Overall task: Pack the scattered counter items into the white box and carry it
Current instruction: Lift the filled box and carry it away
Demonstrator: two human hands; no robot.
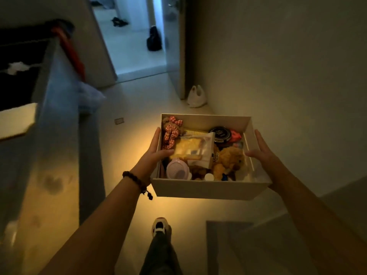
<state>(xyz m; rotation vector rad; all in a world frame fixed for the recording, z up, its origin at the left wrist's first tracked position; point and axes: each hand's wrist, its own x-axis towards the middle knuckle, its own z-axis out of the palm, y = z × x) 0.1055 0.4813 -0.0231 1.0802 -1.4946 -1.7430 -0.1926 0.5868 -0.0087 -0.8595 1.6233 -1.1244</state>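
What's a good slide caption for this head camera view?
Both hands, left hand and right hand, carry the packed white box along a dim hallway.

Both arms are bare, no sleeves at all. The left wrist has a dark beaded bracelet (137,180) with a little knotted tail hanging off it. Down below: dark grey trousers (160,255) and a white sneaker (159,227) with black and reddish bits.

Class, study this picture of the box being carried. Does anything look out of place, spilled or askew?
Nothing has spilled: the white box sits level between the left hand and right hand. Oddities lie on the floor: a white plastic bag by the wall and a small flat item.
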